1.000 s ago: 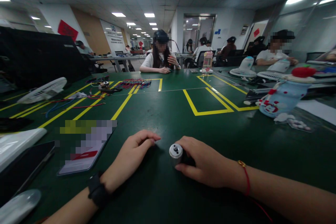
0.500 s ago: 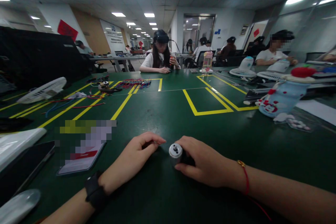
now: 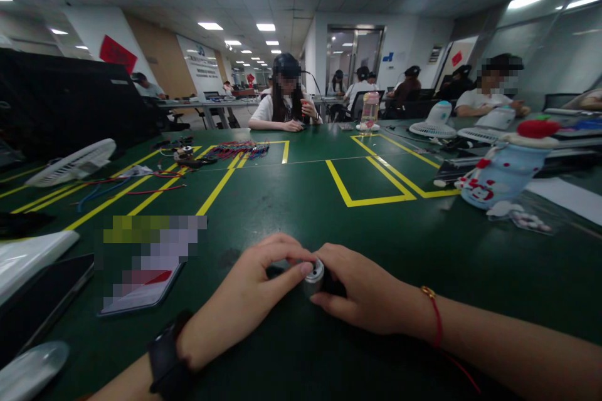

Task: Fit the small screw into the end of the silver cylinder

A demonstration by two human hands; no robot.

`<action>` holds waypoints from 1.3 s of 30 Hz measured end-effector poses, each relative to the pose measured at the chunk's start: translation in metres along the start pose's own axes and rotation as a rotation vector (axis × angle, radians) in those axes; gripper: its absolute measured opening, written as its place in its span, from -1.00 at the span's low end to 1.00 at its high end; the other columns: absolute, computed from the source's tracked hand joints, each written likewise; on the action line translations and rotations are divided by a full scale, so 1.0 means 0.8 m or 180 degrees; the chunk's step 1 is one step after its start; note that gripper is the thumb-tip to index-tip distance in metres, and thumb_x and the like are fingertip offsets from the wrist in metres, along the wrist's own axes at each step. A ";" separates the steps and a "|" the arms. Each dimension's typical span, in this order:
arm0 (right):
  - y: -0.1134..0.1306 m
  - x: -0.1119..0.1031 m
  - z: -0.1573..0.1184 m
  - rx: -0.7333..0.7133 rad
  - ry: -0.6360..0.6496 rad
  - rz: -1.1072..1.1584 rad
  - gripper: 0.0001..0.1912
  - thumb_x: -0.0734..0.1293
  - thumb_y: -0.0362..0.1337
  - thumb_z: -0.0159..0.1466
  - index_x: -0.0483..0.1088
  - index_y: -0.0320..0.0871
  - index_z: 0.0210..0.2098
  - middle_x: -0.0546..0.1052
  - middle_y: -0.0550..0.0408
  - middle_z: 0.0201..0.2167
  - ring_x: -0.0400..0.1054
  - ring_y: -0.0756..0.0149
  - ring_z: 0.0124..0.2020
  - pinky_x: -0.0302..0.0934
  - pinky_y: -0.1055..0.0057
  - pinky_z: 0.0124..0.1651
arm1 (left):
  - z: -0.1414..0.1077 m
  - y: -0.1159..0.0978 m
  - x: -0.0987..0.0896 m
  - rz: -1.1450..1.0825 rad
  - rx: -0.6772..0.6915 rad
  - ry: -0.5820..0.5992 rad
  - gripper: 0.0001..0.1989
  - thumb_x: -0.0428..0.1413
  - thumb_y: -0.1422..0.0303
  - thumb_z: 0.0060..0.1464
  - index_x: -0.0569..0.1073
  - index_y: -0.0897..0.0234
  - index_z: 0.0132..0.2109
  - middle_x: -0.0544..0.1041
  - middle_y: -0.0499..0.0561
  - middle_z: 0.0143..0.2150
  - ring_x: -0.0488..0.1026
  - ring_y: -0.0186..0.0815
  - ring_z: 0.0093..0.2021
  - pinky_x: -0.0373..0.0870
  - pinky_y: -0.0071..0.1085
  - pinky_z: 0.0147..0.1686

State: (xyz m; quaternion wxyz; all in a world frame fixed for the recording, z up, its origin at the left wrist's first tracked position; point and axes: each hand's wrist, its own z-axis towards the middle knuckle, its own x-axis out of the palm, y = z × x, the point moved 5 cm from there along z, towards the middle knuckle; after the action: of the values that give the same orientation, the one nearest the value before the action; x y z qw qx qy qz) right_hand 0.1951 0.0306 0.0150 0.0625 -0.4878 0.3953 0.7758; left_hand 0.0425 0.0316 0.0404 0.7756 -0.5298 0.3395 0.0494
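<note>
A small silver metal cylinder stands upright on the green table, with dark holes in its top face. My right hand is wrapped round its right side, thumb in front and fingers behind. From the left, my left hand reaches the top of the cylinder. Its thumb and index finger are pinched together over the middle of that top, and whatever is between the fingertips is too small and hidden to make out.
At the left lie a card in a clear sleeve, a white mouse, a white fan and bundled wires. A blue cup stands at the right. A person sits across the table.
My left hand has moved right, onto the top of the cylinder, and its thumb and index finger have closed there. My right hand keeps its hold. The view has shifted slightly.
</note>
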 end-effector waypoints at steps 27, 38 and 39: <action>-0.001 -0.001 -0.001 0.0132 0.0064 0.0023 -0.70 0.37 -0.27 0.21 0.32 -0.17 -0.08 0.41 0.02 -0.19 0.25 0.24 -0.23 0.15 0.30 -0.17 | -0.007 0.042 -0.010 0.0158 -0.0151 0.0547 -0.85 0.15 0.34 0.15 0.62 0.07 -0.18 0.49 -0.02 -0.12 0.44 -0.26 -0.08 0.35 -0.29 -0.02; -0.001 -0.001 -0.001 0.0135 0.0074 0.0047 -0.70 0.37 -0.28 0.21 0.32 -0.17 -0.08 0.41 0.02 -0.18 0.25 0.24 -0.22 0.16 0.31 -0.16 | -0.009 0.050 -0.013 0.0168 -0.0219 0.0575 -0.79 0.13 0.29 0.16 0.59 0.04 -0.08 0.50 -0.02 -0.06 0.43 -0.22 -0.05 0.32 -0.27 0.00; -0.001 -0.001 -0.001 0.0140 0.0077 0.0045 -0.69 0.37 -0.28 0.21 0.32 -0.16 -0.07 0.41 0.02 -0.17 0.25 0.24 -0.21 0.16 0.30 -0.14 | -0.009 0.053 -0.017 0.0103 -0.0345 0.0463 -0.77 0.10 0.27 0.18 0.57 0.04 -0.04 0.51 -0.02 -0.06 0.43 -0.21 -0.05 0.32 -0.27 0.00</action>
State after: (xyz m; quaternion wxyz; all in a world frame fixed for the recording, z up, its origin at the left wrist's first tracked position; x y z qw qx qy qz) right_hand 0.1967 0.0307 0.0148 0.0629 -0.4929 0.4164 0.7614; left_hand 0.0105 0.0477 0.0133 0.7182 -0.5677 0.4002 0.0416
